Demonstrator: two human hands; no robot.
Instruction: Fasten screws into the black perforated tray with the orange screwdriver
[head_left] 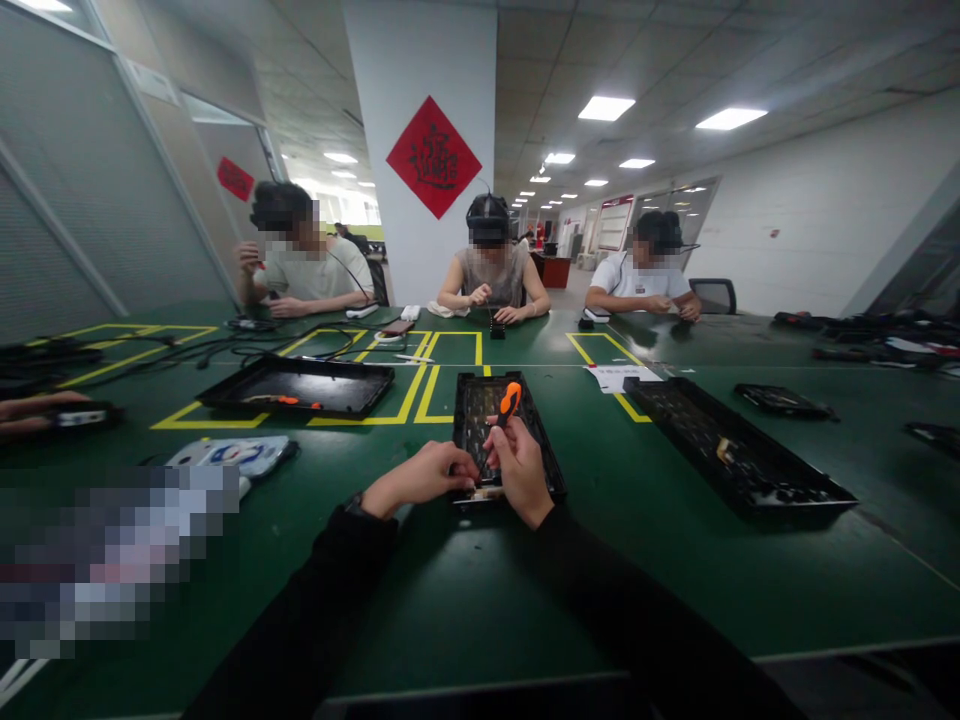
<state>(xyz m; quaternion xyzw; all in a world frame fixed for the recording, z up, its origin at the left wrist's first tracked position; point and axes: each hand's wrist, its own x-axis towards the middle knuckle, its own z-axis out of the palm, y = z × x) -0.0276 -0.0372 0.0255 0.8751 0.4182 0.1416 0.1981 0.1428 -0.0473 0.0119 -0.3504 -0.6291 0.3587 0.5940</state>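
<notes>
My right hand (523, 472) grips a screwdriver (511, 400) by its orange and black handle, which points up; the tip is hidden behind my fingers. Directly below is a long black plastic tray (553, 455) with small pale and dark bits in it. My left hand (431, 472) reaches over the tray's near left side, fingers closed in a pinch. What they hold, if anything, is too small to name. Between both hands, at the tray's near end, lies a small pale piece (487, 492).
Another black tray (360, 400) with orange-handled tools (285, 400) stands to the left; a third black tray (795, 480) is on the right. Cables (247, 350) and yellow tape (412, 395) cross the green table (450, 600). Several people sit opposite; a co-worker's hand (30, 410) shows far left.
</notes>
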